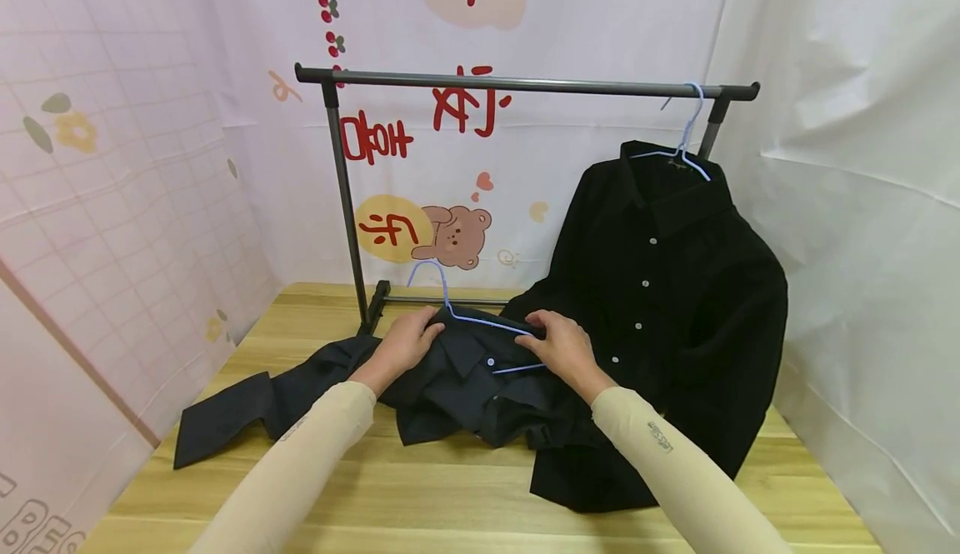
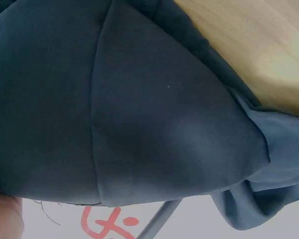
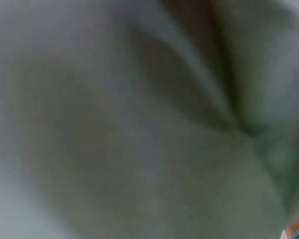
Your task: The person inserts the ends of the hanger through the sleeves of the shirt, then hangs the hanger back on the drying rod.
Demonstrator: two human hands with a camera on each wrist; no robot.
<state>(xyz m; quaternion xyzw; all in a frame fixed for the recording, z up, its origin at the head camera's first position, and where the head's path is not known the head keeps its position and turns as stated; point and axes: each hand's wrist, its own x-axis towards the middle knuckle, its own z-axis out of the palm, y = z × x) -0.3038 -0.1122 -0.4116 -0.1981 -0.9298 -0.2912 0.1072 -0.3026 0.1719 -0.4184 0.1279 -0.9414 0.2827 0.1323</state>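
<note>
A dark button-up shirt (image 1: 465,371) lies crumpled on the table, with a light-blue wire hanger (image 1: 487,321) partly inside its neck. The hanger's hook stands up, and its lower bar shows below a white button. At the left shoulder, my left hand (image 1: 405,341) pinches the shirt's edge between thumb and fingers. My right hand (image 1: 562,346) grips the shirt's edge on the other side, right where the hanger's arm meets the thumb. In the left wrist view the shirt's dark cloth (image 2: 164,109) fills most of the picture; in the right wrist view blurred cloth (image 3: 139,149) hides nearly everything.
Behind stands a metal garment rack (image 1: 510,83) with a top rail. A black shirt (image 1: 675,287) hangs at its right end on another light-blue hanger (image 1: 692,125), its hem reaching the wooden table (image 1: 442,504). A printed curtain (image 1: 277,162) closes off the back and sides.
</note>
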